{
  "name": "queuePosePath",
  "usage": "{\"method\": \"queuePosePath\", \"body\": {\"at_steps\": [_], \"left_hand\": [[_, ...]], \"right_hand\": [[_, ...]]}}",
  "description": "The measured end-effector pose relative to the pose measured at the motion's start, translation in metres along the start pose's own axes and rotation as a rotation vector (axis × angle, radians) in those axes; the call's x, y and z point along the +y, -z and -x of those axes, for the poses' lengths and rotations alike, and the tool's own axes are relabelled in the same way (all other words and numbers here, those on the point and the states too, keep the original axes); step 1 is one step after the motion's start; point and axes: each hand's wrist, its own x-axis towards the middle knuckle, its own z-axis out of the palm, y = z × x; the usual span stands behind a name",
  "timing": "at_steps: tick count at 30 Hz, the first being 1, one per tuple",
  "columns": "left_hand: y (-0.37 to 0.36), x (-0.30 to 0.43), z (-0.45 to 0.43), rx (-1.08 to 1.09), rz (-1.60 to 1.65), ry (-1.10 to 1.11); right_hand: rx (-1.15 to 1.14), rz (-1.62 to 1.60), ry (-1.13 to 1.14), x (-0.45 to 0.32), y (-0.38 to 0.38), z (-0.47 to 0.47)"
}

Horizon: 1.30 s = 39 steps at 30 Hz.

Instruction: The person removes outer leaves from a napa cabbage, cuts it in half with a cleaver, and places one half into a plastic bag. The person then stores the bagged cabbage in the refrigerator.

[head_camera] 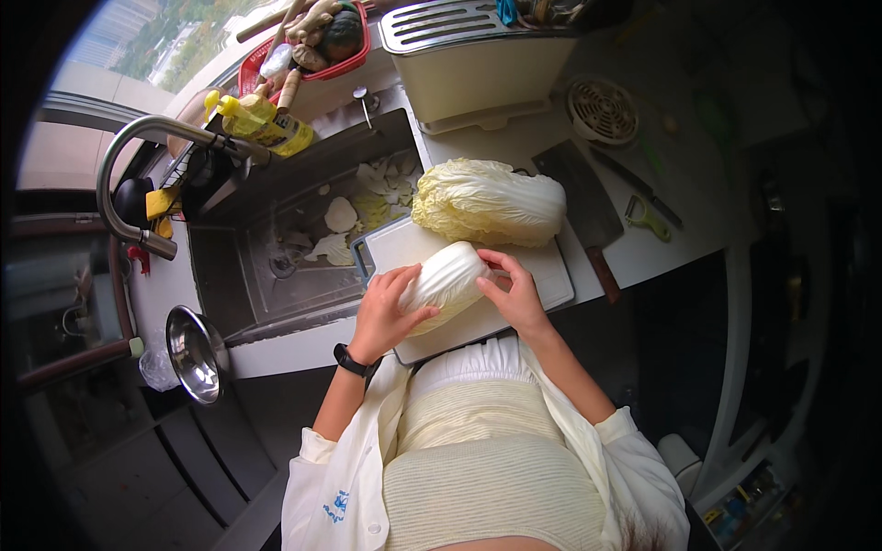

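Note:
Between my two hands is a small, pale napa cabbage, tilted over the near part of a white cutting board. My left hand, with a black band at its wrist, grips the cabbage's left side. The fingertips of my right hand hold its right side near the top end. A larger napa cabbage with yellowish leaves lies across the far part of the board. Right of the board rests a cleaver with a wooden handle, its blade's left part hidden behind the big cabbage.
Leaf scraps lie in the steel sink at left, below a curved faucet. A metal bowl sits at the counter's front edge. A knife, a green peeler and a round strainer lie at right.

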Motion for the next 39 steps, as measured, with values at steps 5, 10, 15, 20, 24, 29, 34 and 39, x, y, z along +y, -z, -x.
{"method": "queuePosePath", "body": {"at_steps": [5,10,15,20,24,29,34,39], "left_hand": [[0.006,0.007,-0.004,-0.060,-0.057,0.017],[0.007,0.011,-0.003,-0.057,-0.041,0.012],[0.009,-0.003,0.006,-0.056,0.201,0.080],[0.010,-0.015,0.027,-0.065,0.276,0.247],[0.009,-0.021,0.028,-0.089,0.219,0.251],[0.015,-0.041,0.012,-0.141,0.465,0.352],[0.023,-0.056,0.001,-0.255,0.570,0.363],[0.025,-0.053,-0.002,-0.304,0.525,0.325]], "right_hand": [[-0.014,-0.012,0.036,0.001,0.003,0.000],[-0.028,-0.095,0.000,0.005,0.002,-0.001],[-0.005,-0.087,-0.015,0.010,0.001,-0.001],[0.032,0.011,0.075,0.012,0.001,0.005],[0.084,0.036,0.089,0.027,-0.004,0.010],[0.078,0.021,0.018,0.036,-0.012,0.022],[0.045,-0.239,-0.018,0.031,-0.023,0.021],[0.168,-0.390,-0.238,0.022,-0.026,0.012]]}}
